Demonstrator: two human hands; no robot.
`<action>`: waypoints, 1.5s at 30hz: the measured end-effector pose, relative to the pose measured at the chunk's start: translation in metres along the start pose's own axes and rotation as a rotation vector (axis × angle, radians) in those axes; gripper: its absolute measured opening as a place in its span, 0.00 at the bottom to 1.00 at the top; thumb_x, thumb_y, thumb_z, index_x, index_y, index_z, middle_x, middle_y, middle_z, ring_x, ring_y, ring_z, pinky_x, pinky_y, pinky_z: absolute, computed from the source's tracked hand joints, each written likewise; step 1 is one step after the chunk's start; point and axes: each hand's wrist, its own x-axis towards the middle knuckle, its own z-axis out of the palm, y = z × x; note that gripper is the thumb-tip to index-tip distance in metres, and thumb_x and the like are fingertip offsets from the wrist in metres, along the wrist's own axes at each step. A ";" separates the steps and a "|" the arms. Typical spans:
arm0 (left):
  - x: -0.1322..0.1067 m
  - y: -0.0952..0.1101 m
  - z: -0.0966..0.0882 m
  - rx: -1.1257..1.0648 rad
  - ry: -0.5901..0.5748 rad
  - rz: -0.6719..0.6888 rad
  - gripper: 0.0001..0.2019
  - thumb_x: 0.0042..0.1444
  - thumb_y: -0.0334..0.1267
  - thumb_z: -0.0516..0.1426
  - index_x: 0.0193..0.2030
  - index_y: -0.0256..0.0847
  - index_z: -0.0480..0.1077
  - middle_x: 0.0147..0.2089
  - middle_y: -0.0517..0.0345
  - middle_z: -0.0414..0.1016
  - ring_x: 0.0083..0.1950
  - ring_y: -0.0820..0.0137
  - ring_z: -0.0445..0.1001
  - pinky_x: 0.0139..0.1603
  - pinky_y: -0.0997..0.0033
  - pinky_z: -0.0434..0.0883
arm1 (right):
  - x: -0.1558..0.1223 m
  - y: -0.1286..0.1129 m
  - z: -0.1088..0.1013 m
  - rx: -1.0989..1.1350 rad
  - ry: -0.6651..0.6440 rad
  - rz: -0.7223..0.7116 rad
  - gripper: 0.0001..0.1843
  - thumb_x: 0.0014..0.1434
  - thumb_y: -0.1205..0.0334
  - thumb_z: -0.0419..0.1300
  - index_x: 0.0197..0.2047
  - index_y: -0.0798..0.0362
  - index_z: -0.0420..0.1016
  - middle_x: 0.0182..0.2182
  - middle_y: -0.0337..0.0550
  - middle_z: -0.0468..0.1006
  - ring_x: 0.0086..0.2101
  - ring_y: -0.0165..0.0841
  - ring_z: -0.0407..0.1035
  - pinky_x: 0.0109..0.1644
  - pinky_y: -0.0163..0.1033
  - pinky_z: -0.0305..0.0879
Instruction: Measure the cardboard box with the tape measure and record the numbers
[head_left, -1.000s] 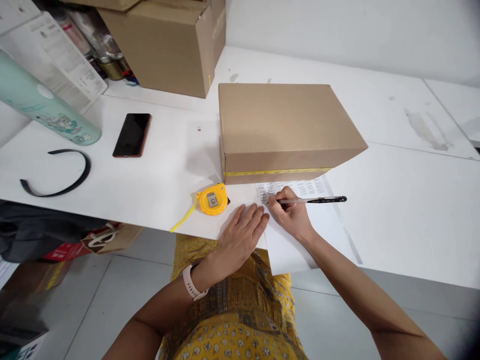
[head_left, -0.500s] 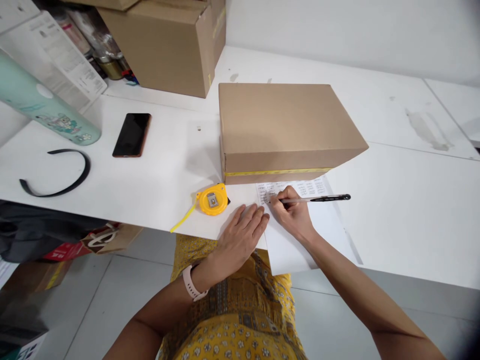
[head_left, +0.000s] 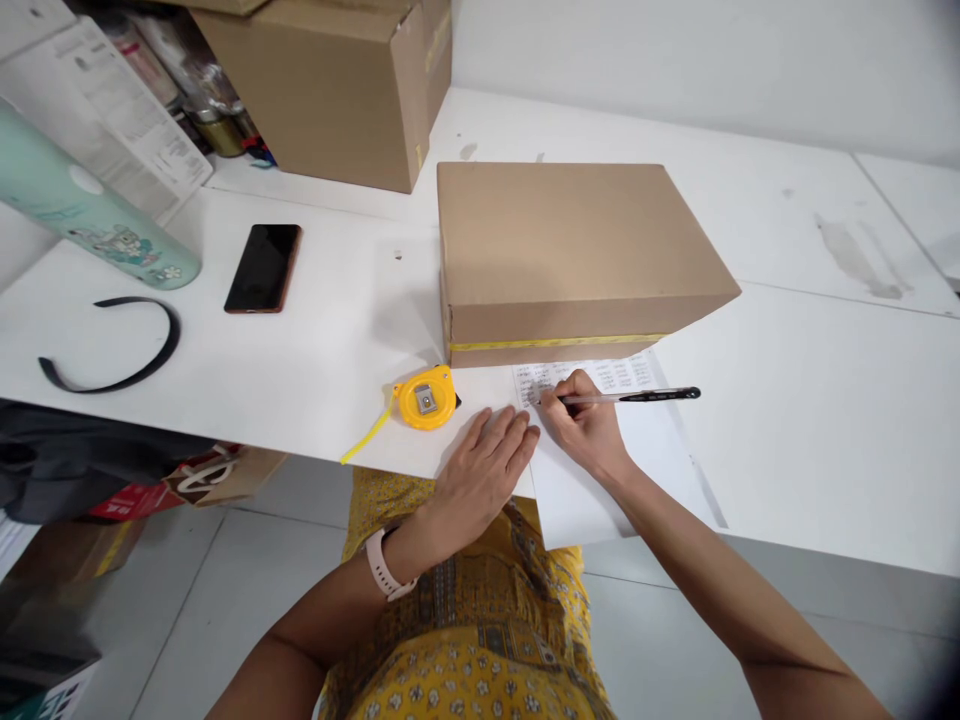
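Note:
My right hand (head_left: 589,425) is closed around a pen (head_left: 652,395) with a black grip, its tip on a sheet of paper (head_left: 600,500) that bears several handwritten columns. Flat on the table's front edge and the paper's left side lies my left hand (head_left: 491,455), fingers outstretched, holding nothing. A yellow tape measure (head_left: 426,398) rests just left of that hand, with a short strip of its tape over the edge. Behind both hands stands a closed cardboard box (head_left: 570,240) with a yellow stripe along its lower side; it covers the top of the paper.
On the left of the white table (head_left: 825,420) are a black phone (head_left: 264,268), a black headband (head_left: 161,350) and a mint-green bottle (head_left: 97,215). A larger cardboard box (head_left: 330,100) stands at the back. Below the edge at left sits a paper bag (head_left: 232,475).
My right hand and the pen have shifted very slightly over the paper. The left hand, tape measure and box stay where they were.

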 end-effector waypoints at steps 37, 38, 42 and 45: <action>0.000 0.001 -0.002 0.005 -0.006 0.000 0.30 0.66 0.36 0.55 0.72 0.27 0.59 0.74 0.39 0.62 0.74 0.50 0.60 0.74 0.46 0.60 | 0.000 0.001 -0.001 0.020 0.036 0.051 0.14 0.57 0.61 0.62 0.26 0.48 0.59 0.19 0.30 0.58 0.22 0.27 0.53 0.26 0.36 0.52; 0.000 0.001 -0.001 0.004 -0.011 0.000 0.30 0.66 0.36 0.55 0.72 0.27 0.58 0.74 0.39 0.62 0.74 0.51 0.60 0.74 0.46 0.60 | 0.000 0.001 -0.001 0.024 0.031 0.047 0.14 0.57 0.61 0.61 0.26 0.48 0.59 0.19 0.30 0.58 0.22 0.27 0.53 0.26 0.36 0.52; 0.000 0.000 0.000 -0.001 -0.023 -0.004 0.30 0.66 0.36 0.55 0.73 0.28 0.58 0.75 0.39 0.60 0.75 0.51 0.59 0.75 0.45 0.58 | 0.000 0.001 -0.001 0.032 0.023 0.067 0.13 0.57 0.61 0.61 0.27 0.48 0.59 0.19 0.30 0.59 0.22 0.27 0.53 0.25 0.36 0.51; 0.000 0.001 0.000 0.005 -0.013 -0.004 0.30 0.66 0.36 0.55 0.72 0.28 0.58 0.75 0.39 0.61 0.75 0.51 0.59 0.74 0.45 0.59 | 0.000 0.001 0.000 0.020 0.031 0.068 0.13 0.58 0.61 0.61 0.27 0.48 0.59 0.19 0.30 0.58 0.22 0.27 0.53 0.25 0.36 0.51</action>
